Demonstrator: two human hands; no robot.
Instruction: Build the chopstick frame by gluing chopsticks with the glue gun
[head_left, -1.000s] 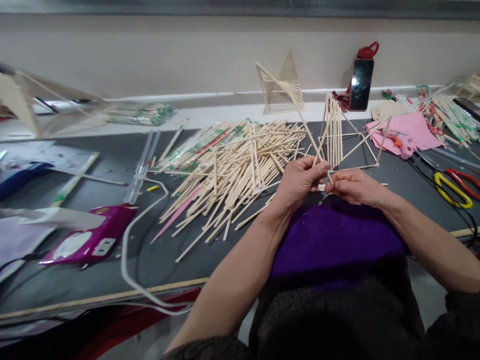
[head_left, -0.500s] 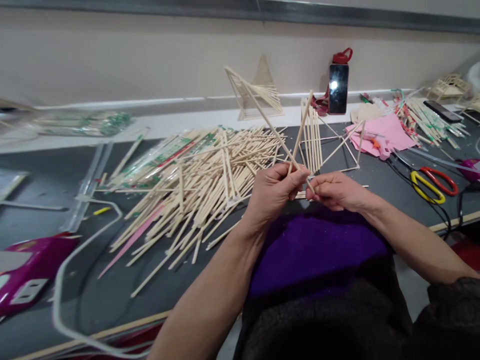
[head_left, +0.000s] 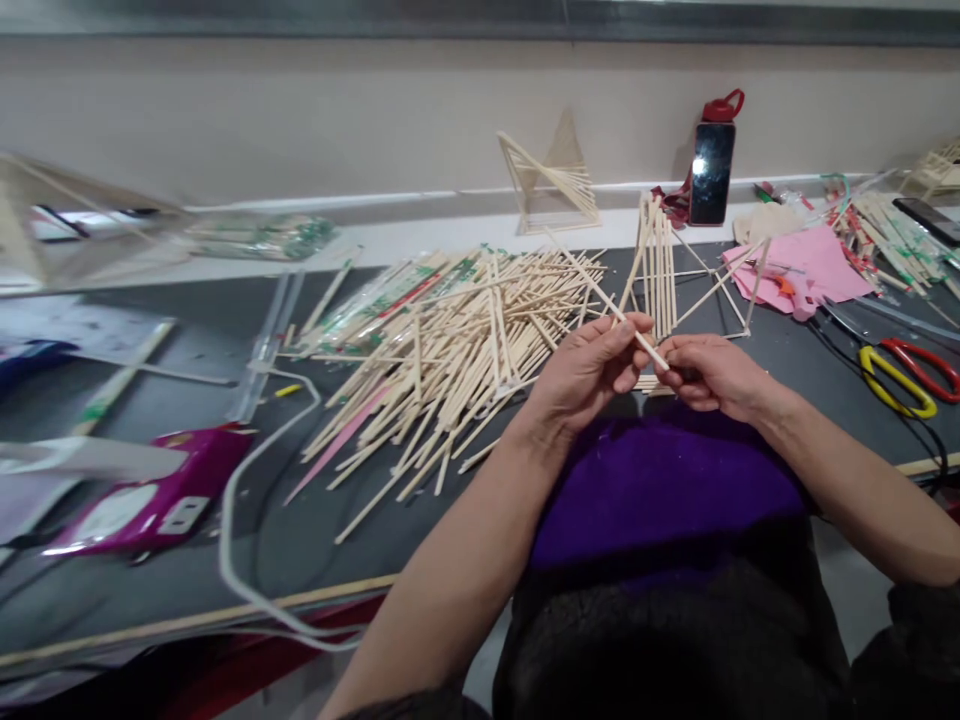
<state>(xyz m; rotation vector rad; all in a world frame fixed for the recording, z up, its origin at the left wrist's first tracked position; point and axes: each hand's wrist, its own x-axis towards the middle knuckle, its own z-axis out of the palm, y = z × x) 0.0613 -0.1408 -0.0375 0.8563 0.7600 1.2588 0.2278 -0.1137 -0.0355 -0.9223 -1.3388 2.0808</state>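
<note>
My left hand pinches wooden chopsticks between thumb and fingers. One slants from the upper left down past the fingertips toward my right hand; another seems to rise steeply from the same grip, partly lost against the sticks behind. My right hand is closed, its fingertips at the lower end of the slanting chopstick; whatever they pinch is hidden. Just beyond both hands stands a frame of chopsticks with several parallel slats. To the left lies a big loose pile of chopsticks.
A magenta glue gun with a white cord lies left. Scissors with yellow and red handles, pink paper and bundled sticks are right. Along the wall stand a twisted stick model and a phone against a red-capped bottle.
The view has swung left, so the bench things shift rightward. In my left hand the sticks are tilted lower, and my right fingertips have come slightly away from my left hand.
</note>
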